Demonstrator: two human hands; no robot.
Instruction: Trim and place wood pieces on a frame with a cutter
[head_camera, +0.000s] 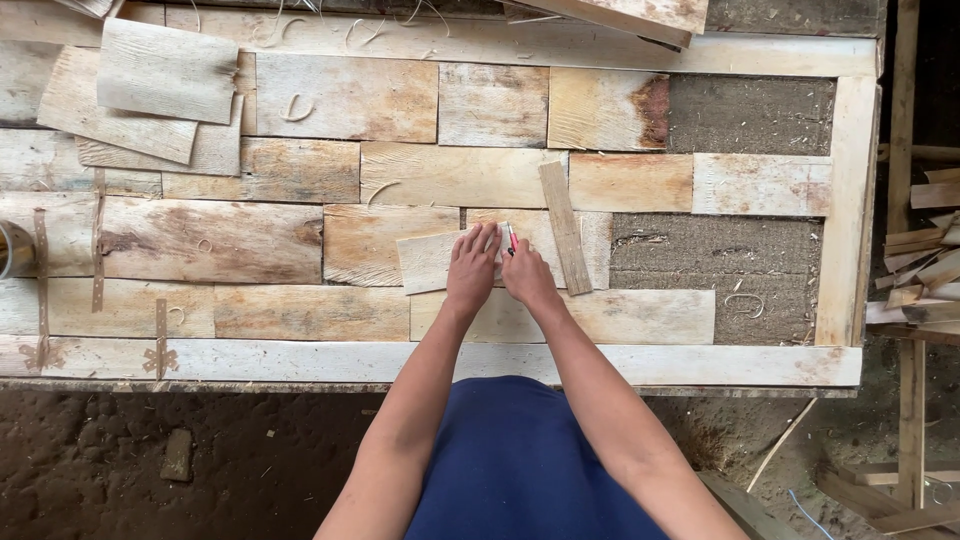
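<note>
L hand (472, 268) lying flat, fingers spread, pressing rough pale wood piece (432, 262) on panel (300, 240). R hand (524, 275) curled, gripping red pen (512, 238). Thin slat (565, 227) lying just beside.

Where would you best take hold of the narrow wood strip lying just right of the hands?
Probably the narrow wood strip at its lower end, from its bare right side. It lies flat and slightly tilted; the right hand crowds its left edge.

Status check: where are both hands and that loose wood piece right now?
Left hand flat on loose wood piece. Right hand holds red marker at its edge. Narrow strip lies just right.
</note>
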